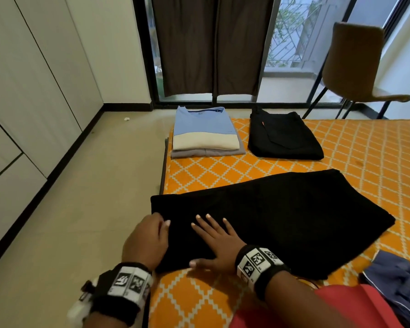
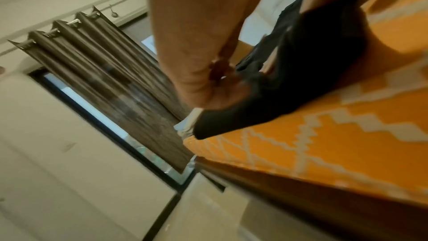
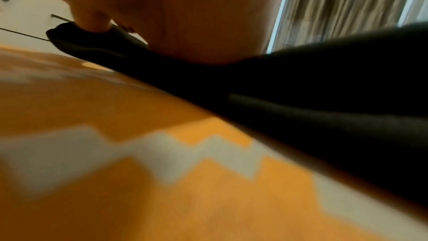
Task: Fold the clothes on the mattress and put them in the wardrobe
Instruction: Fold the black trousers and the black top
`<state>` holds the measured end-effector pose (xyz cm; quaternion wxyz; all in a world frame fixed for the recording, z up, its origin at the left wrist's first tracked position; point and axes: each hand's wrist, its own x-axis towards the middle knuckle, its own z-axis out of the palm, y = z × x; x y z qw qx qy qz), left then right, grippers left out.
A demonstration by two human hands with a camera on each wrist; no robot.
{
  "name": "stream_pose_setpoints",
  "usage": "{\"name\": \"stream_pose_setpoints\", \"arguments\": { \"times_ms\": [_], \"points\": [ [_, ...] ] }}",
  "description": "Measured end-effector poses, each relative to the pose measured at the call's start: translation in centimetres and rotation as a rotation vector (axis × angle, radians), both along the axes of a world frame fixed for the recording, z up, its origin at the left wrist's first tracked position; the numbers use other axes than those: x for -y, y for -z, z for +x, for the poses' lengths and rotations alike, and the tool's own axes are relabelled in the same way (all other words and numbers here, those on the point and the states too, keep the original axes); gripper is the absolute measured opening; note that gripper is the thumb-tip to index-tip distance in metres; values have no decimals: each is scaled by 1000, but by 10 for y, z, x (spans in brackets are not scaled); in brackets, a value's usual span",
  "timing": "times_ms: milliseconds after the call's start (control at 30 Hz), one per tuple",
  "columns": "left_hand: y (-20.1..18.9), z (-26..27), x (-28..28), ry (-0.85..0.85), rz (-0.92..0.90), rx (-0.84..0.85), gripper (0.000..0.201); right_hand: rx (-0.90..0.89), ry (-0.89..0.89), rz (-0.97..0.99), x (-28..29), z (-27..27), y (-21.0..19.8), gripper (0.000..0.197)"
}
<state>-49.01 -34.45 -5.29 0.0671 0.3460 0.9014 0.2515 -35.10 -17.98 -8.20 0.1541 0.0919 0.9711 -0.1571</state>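
Lying on mattress [image 1: 355,147]: black garment [image 1: 282,216], both hands on it.

Left hand [image 1: 146,240]: fingers hidden under the black garment [image 1: 282,216]. Right of the right hand [image 1: 217,242], a navy garment [image 1: 398,282] was cut by the edge. Right-wrist view blurred.

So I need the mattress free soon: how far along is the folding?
Done: a folded shirt stack and folded black trousers lie at the mattress's far end. In hand: the black garment, left hand gripping its edge, right hand pressing it flat. Left: a blue garment lies unfolded, and nothing shown has gone into the wardrobe.
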Motion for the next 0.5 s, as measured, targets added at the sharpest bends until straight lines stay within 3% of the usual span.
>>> {"name": "stream_pose_setpoints", "arguments": {
  "times_ms": [67,133,233,300,400,467,500],
  "points": [
    [14,10,-22,34,-8,-75,29,-26,52,-71,-1,-1,1,76],
    [30,21,-36,79,-227,-48,67,-61,97,-147,-4,-2,0,53],
    [38,17,-37,156,-406,15,116,-61,120,-224,-9,-1,-2,47],
    [33,8,-32,241,-444,72,131,-26,103,-186,-13,-2,-1,55],
    [30,-14,-17,309,-486,164,138,26,186,-69,-23,-2,-2,106],
    [25,-27,-7,282,-361,277,138,48,262,-11,-25,-5,-11,124],
    [24,-34,-4,217,-220,341,125,27,262,27,-23,-8,-15,124]
  ]
}}
